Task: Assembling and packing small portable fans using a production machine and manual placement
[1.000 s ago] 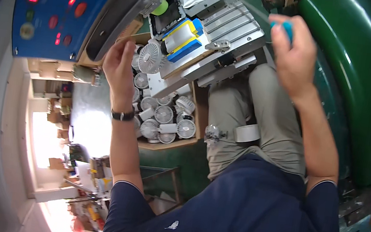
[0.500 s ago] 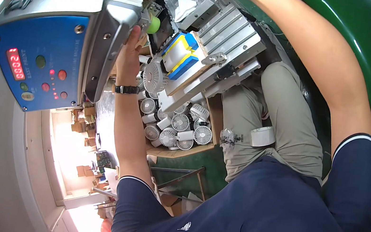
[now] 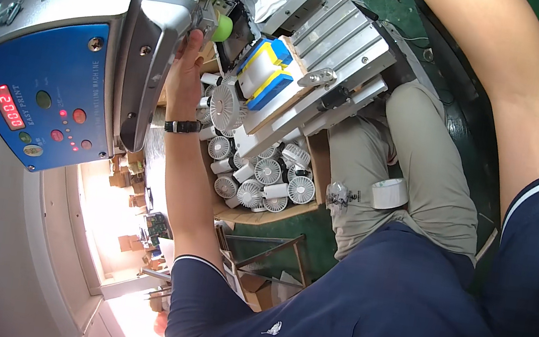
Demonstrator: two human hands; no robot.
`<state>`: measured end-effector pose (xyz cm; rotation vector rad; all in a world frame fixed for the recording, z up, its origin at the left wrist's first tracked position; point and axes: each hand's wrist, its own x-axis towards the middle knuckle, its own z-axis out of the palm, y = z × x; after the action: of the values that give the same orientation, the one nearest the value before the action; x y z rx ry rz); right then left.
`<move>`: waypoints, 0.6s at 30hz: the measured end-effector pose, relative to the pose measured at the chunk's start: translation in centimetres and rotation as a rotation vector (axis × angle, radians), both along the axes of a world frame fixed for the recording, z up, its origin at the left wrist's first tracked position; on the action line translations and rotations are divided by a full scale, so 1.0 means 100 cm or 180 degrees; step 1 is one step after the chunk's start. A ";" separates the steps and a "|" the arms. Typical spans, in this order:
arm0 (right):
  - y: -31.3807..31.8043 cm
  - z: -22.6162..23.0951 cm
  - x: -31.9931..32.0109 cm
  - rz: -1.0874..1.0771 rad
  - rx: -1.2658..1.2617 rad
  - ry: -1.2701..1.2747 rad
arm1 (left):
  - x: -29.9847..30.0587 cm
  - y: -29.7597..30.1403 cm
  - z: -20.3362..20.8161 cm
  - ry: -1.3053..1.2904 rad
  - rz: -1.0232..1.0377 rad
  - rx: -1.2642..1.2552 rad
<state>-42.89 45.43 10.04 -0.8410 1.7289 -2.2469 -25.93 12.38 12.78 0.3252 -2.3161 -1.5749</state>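
Note:
My left hand (image 3: 187, 79) reaches up beside the grey housing (image 3: 148, 73) of a blue-fronted printing machine (image 3: 37, 92). One digit is stretched upward along the housing's edge; the other fingers are partly hidden there, and no held thing shows. Just right of this hand is a white hand-held fan (image 3: 225, 107), by the edge of a work holder (image 3: 263, 73) with blue and yellow blocks. A green rounded pad (image 3: 223, 28) is above my left fingertips. My right forearm runs off the top edge, so my right hand is out of sight.
Below the work holder, a cardboard box (image 3: 262, 219) holds several white fans (image 3: 268, 171). Across my lap lie a roll of white tape (image 3: 390, 193) and a small clear bag (image 3: 337, 196). A crumpled white cloth (image 3: 270, 1) is behind the holder.
My right arm has swung outward to the right, and its hand has left the top of the picture. My left hand stays by the housing. The view has shifted slightly.

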 end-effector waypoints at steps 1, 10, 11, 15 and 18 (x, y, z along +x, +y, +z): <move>-0.003 0.002 -0.004 -0.0078 0.0087 0.0076 | 0.000 0.001 0.000 -0.0002 0.0034 -0.0016; -0.026 -0.005 -0.040 -0.0931 0.0739 0.0814 | 0.003 0.011 -0.002 0.0122 -0.0078 0.0046; -0.031 -0.012 -0.044 -0.1055 0.0683 0.0945 | 0.002 0.011 -0.002 0.0103 -0.0090 0.0085; -0.056 -0.039 -0.067 -0.0508 0.0136 0.0866 | -0.004 0.016 -0.006 0.0206 -0.0206 0.0016; -0.047 -0.035 -0.087 0.0390 -0.0674 0.1204 | 0.000 0.023 -0.009 0.0311 -0.0279 -0.0070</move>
<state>-51.60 40.75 6.53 -1.4573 1.5366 -2.3289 -25.97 14.70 11.86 0.1398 -2.2994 -1.5676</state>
